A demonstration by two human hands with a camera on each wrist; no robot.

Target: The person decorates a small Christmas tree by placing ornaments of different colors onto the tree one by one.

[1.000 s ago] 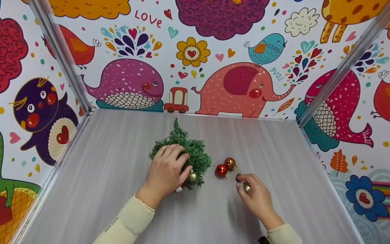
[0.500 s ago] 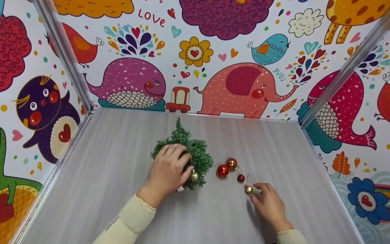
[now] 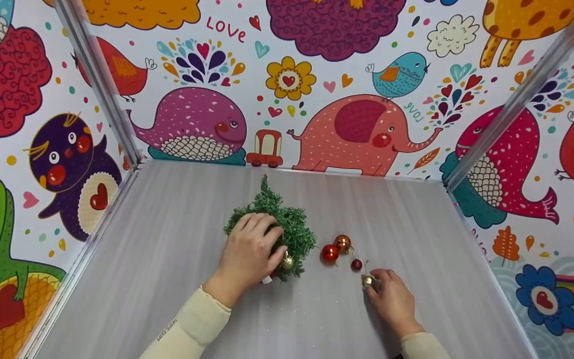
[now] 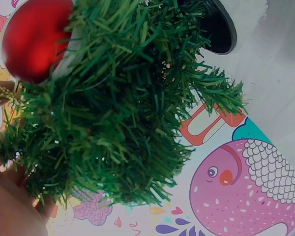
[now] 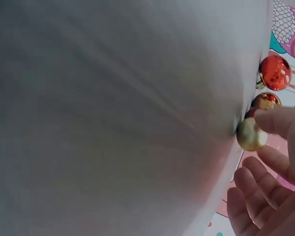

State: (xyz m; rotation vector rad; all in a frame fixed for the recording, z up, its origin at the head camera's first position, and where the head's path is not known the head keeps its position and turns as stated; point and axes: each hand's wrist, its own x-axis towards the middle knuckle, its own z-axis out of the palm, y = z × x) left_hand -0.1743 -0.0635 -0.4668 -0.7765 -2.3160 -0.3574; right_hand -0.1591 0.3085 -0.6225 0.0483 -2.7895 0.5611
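Note:
A small green Christmas tree (image 3: 292,229) stands on the table left of centre. My left hand (image 3: 249,247) grips it among its branches, hiding part of it. A gold bauble (image 3: 287,261) shows by the left thumb. In the left wrist view a red bauble (image 4: 38,39) hangs among the branches, and the tree's black base (image 4: 220,27) shows at the top. My right hand (image 3: 395,301) pinches another gold bauble (image 3: 367,281) on the table between thumb and index finger; in the right wrist view the other fingers (image 5: 255,184) are loosely bent.
Beyond the right hand lie a small dark red bauble (image 3: 356,265), a bright red bauble (image 3: 329,253) and a copper bauble (image 3: 342,243). The grey table (image 3: 187,209) meets cartoon-printed walls (image 3: 312,114) at the back and both sides, with metal posts (image 3: 98,85) at the corners.
My right hand drew right and back, off the dark red bauble, then closed its thumb and index finger on the gold one. The left hand stays on the tree.

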